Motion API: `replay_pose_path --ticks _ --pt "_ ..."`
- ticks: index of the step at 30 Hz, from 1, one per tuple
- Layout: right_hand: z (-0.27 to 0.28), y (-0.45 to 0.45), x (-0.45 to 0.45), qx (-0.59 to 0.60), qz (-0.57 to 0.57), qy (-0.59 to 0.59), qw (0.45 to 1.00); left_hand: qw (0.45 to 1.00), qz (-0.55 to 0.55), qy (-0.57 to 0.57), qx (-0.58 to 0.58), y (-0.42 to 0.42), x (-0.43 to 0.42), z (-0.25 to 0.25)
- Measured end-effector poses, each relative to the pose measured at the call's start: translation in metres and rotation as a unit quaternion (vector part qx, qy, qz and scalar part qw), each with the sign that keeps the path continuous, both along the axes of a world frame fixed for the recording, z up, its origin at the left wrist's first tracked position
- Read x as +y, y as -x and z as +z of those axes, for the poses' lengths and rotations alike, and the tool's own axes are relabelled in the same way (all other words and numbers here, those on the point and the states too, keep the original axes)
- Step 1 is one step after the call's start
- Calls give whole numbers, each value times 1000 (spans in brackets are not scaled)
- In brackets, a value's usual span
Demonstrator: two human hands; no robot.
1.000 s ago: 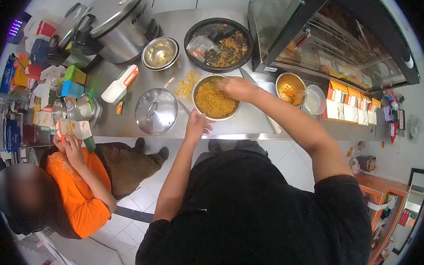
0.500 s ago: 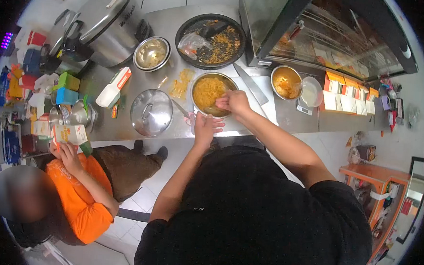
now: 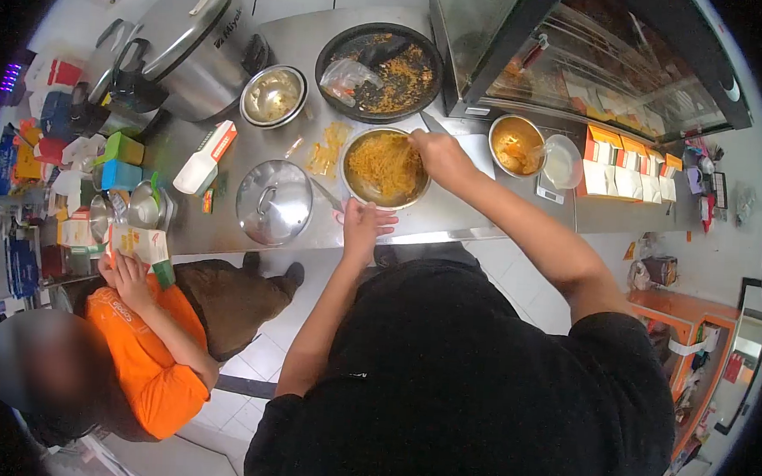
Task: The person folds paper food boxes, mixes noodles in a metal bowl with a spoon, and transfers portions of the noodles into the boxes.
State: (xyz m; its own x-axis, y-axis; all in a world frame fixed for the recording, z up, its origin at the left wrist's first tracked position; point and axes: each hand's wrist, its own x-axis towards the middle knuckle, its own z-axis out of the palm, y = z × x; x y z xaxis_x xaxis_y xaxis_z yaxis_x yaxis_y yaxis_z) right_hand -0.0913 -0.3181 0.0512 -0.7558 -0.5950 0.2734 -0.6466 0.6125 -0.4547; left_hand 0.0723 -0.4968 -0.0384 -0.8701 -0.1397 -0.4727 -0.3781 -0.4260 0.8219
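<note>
A metal bowl (image 3: pixel 418 197) of yellow noodles (image 3: pixel 380 165) sits near the counter's front edge. My left hand (image 3: pixel 367 224) is at the bowl's near rim, its fingers apart and pointing right, steadying or touching the rim. My right hand (image 3: pixel 437 157) is closed at the bowl's upper right rim, over the noodles; what it holds is hidden by the fingers. Left of the bowl lie a yellow-stained plastic packet (image 3: pixel 327 149) and a round metal lid (image 3: pixel 273 202). A knife (image 3: pixel 434 123) lies partly behind my right hand.
Behind the bowl is a black pan (image 3: pixel 379 72) with food scraps. Nested bowls (image 3: pixel 273 96), a large pot (image 3: pixel 197 52), an orange-stained bowl (image 3: pixel 517 145), a clear tub (image 3: pixel 562 163) and cartons (image 3: pixel 630 169) surround it. A person in orange (image 3: pixel 146 355) holds a carton at left.
My right hand has moved from the bowl's lower right up to its upper right rim. The noodles have shifted in the bowl. My left hand remains by the near rim.
</note>
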Motion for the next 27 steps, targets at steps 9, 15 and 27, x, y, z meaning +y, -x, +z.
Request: replay_pose_path --ticks 9,15,27 --pt "-60 11 17 -490 -210 303 790 994 -58 67 57 23 0 17" --pt "-73 3 2 -623 -238 403 626 987 -97 116 52 29 0 32" --pt "-29 -2 1 -600 -174 444 643 996 -58 61 9 3 -28 -7"
